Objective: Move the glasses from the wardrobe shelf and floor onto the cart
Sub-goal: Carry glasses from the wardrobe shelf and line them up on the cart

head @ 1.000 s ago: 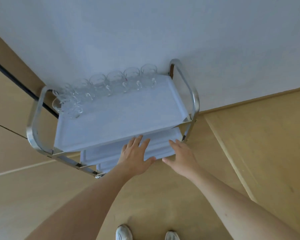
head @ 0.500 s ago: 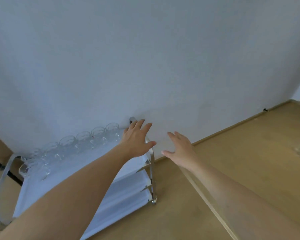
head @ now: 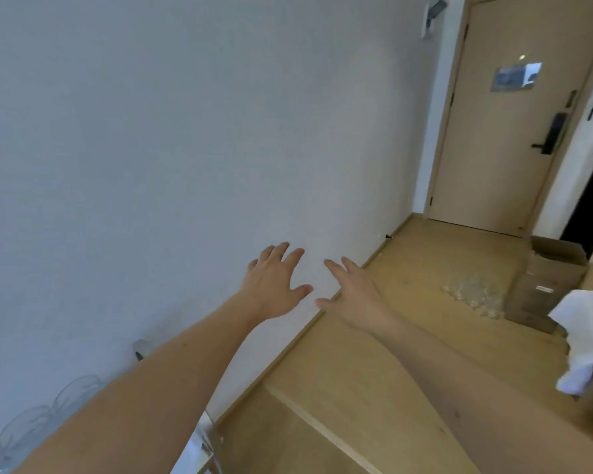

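1. 2 bare hands reach forward in the head view: the left hand (head: 274,282) and the right hand (head: 351,290) are both spread flat, fingers straight, holding nothing, side by side in front of the white wall (head: 185,148).
2. A cluster of clear glasses (head: 473,292) sits on the wooden floor (head: 374,354) to the right, just beside a cardboard box (head: 545,282).
3. More glasses (head: 31,425) show at lower left on the cart (head: 199,443), mostly hidden by the left forearm.
4. A closed door (head: 500,138) stands at the far end.
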Action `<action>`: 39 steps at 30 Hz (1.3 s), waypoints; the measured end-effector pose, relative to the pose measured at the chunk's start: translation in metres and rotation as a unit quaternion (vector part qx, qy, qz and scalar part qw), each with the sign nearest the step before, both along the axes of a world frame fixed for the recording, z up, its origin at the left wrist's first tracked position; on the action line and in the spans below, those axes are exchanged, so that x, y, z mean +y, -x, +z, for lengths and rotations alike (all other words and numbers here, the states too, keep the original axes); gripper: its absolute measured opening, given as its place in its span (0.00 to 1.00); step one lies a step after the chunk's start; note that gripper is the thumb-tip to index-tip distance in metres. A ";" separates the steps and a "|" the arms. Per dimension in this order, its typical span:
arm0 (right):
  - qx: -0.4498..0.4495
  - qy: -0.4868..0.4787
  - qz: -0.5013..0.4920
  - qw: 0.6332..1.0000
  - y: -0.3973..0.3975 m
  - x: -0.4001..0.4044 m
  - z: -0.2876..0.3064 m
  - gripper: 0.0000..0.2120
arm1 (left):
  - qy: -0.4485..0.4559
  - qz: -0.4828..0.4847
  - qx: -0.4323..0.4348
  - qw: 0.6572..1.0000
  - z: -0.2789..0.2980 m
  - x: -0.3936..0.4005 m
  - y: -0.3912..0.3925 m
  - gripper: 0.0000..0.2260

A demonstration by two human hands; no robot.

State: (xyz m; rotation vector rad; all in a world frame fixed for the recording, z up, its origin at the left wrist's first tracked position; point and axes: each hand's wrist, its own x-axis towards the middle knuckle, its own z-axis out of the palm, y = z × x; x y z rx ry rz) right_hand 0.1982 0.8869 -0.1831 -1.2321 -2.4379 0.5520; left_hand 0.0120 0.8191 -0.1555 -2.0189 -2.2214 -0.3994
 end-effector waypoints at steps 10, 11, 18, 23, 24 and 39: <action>-0.018 -0.037 -0.160 0.986 -0.027 0.088 0.021 0.40 | 0.004 -0.149 -0.029 0.988 0.014 0.153 -0.008 0.35; -0.019 -0.035 -0.177 0.983 -0.032 0.094 0.020 0.40 | 0.009 -0.161 -0.032 0.986 0.013 0.164 -0.010 0.35; -0.057 -0.028 -0.276 0.959 -0.078 0.127 0.011 0.41 | 0.024 -0.246 -0.067 0.967 0.001 0.236 -0.057 0.35; -0.059 -0.029 -0.311 0.948 -0.117 0.157 0.004 0.40 | 0.019 -0.295 -0.068 0.953 -0.006 0.284 -0.101 0.34; -0.063 -0.032 -0.317 0.946 -0.125 0.164 0.003 0.40 | 0.018 -0.300 -0.064 0.952 -0.006 0.293 -0.110 0.34; -0.036 -0.036 -0.380 0.924 -0.275 0.307 0.008 0.40 | 0.018 -0.380 -0.037 0.924 0.006 0.456 -0.280 0.34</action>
